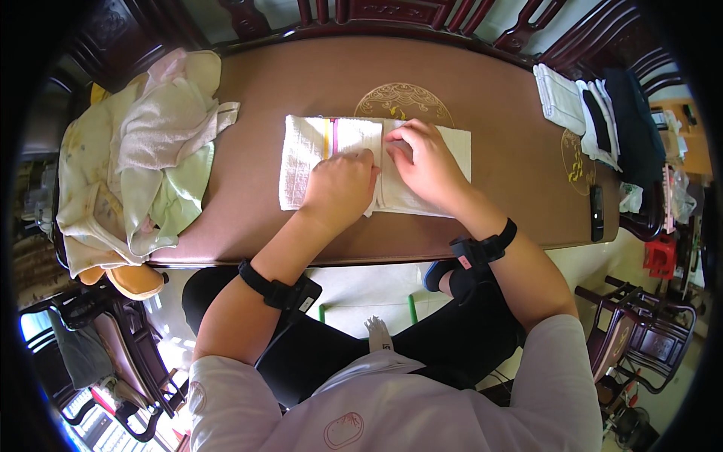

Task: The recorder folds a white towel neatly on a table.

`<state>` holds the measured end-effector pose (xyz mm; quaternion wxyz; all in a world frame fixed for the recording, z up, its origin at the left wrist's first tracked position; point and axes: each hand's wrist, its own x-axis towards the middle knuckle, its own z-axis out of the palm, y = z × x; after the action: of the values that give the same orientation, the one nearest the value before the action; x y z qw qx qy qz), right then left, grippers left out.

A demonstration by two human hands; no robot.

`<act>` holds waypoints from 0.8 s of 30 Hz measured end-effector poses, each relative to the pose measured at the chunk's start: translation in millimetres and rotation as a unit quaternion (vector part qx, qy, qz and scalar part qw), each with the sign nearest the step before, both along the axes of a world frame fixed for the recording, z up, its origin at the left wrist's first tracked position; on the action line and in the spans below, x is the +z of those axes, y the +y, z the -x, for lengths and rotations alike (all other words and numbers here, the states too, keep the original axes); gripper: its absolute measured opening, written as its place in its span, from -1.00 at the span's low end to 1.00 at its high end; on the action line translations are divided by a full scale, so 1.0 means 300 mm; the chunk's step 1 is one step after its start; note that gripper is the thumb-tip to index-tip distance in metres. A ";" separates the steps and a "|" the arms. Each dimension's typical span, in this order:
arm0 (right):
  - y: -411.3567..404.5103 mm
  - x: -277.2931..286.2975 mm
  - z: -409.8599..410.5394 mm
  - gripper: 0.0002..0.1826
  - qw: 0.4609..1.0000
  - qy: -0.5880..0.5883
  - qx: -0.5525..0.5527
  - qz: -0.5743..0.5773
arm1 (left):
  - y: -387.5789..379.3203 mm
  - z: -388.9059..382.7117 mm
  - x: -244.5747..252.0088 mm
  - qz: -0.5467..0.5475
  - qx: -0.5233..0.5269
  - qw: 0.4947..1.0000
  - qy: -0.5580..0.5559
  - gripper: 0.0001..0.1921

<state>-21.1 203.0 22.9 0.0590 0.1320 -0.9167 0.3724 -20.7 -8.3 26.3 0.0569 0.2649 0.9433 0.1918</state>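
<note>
A white towel (pixel 302 164) with a yellow and a pink stripe lies partly folded on the brown padded bench seat before me. Its left part sits beside a flat right part (pixel 456 152), with an edge running between them. My left hand (pixel 343 179) rests on the striped part, fingers curled; whether they pinch cloth is hidden. My right hand (pixel 421 158) is just right of that edge, over the flat part, thumb and forefinger apart with nothing seen between them.
Rumpled cloths and towels (pixel 164 124) are heaped at the seat's left end. Folded white cloths (pixel 559 99) and dark fabric (pixel 627 113) lie at the right end. A black phone-like device (pixel 597 212) lies near the right front corner. A carved wooden backrest (pixel 395 11) borders the far side.
</note>
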 end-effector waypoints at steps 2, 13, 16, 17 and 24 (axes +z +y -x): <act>-0.010 -0.022 0.011 -0.79 1.000 0.002 -0.015 0.003 | -0.003 -0.006 -0.003 -0.015 -0.008 1.000 0.012 -0.81; -0.049 -0.080 0.085 -0.72 0.992 0.039 -0.116 -0.028 | -0.022 -0.064 -0.067 0.019 -0.024 0.991 0.131 -0.34; -0.052 -0.090 0.099 -0.75 0.991 0.029 -0.113 -0.064 | -0.017 -0.070 -0.076 0.028 -0.020 0.993 0.115 -0.28; -0.050 -0.091 0.104 -0.78 0.991 0.018 -0.112 -0.065 | -0.017 -0.067 -0.076 0.028 -0.019 0.993 0.114 -0.28; -0.063 -0.087 0.155 -0.90 0.993 0.031 -0.094 -0.068 | -0.024 -0.053 -0.076 0.030 -0.019 0.994 0.100 -0.18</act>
<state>-67.6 184.2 -3.2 0.1128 0.0607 -0.9460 0.2977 -4.8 -15.6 3.3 -0.0260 0.2987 0.9444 0.1351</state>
